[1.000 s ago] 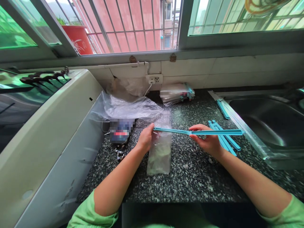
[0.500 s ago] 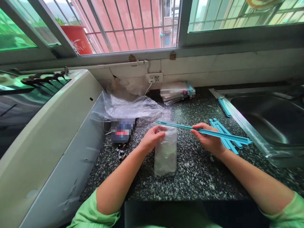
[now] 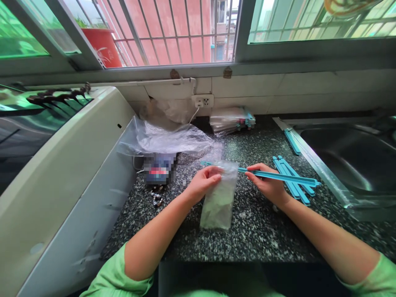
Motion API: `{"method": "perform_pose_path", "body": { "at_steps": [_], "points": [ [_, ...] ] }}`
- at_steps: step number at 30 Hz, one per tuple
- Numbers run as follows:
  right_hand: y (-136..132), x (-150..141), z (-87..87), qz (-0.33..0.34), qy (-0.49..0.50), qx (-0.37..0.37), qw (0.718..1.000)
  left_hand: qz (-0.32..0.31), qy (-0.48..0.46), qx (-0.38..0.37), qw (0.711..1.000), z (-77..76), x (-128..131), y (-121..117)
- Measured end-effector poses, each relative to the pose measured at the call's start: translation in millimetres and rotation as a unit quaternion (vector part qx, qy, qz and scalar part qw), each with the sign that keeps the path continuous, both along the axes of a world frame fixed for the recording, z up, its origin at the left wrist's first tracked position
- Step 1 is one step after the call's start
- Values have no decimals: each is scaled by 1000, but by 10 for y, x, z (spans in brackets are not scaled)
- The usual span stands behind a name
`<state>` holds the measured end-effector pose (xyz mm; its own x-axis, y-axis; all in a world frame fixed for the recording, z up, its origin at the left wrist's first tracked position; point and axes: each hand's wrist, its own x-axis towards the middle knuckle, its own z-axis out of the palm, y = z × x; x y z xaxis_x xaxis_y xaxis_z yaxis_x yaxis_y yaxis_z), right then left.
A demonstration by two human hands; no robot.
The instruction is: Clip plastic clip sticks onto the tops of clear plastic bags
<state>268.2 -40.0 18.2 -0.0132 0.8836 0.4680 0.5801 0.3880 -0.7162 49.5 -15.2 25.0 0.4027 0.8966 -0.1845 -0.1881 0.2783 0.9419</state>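
Clear bag [image 3: 220, 203] pinched near top by left hand [image 3: 203, 185]; blue strip [image 3: 287, 177] behind it, gripped by right hand [image 3: 269, 187]

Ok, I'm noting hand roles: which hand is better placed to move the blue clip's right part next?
Probably the right hand: it grips the blue clip near where that part begins. The left hand is farther off, pinching the plastic bag.

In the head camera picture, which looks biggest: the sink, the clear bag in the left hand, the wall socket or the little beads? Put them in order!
1. Sink, even cut off by the edge.
2. Clear bag.
3. Wall socket and beads: too alike to rank.
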Motion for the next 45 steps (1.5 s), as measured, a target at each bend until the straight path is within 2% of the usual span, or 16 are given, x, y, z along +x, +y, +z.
{"method": "perform_pose_path", "body": {
  "at_steps": [4,9,15,19,31,34,39,45],
  "points": [
    [-33,-4,23,6,43,-2,999,-1,-14,-18,1000,-44,13,-1],
    [-33,-1,38,22,45,-1,999,32,-54,-50,997,-38,42,-9],
    [-34,-28,39,46,19,-13,999,-16,-89,-79,993,55,70,-58],
    [-37,-33,38,51,32,-31,998,12,-96,-85,992,76,59,-50],
    [-24,-46,49,56,-5,-43,997,119,-108,-140,977,-11,93,-1],
    [-21,-47,42,69,25,-41,996,147,-117,-151,971,2,104,5],
    [-35,-37,22,71,83,-8,994,145,-141,-163,966,15,107,-7],
    [-13,-10,68,74,9,86,994,136,-145,-158,967,28,115,-31]
  ]
}}
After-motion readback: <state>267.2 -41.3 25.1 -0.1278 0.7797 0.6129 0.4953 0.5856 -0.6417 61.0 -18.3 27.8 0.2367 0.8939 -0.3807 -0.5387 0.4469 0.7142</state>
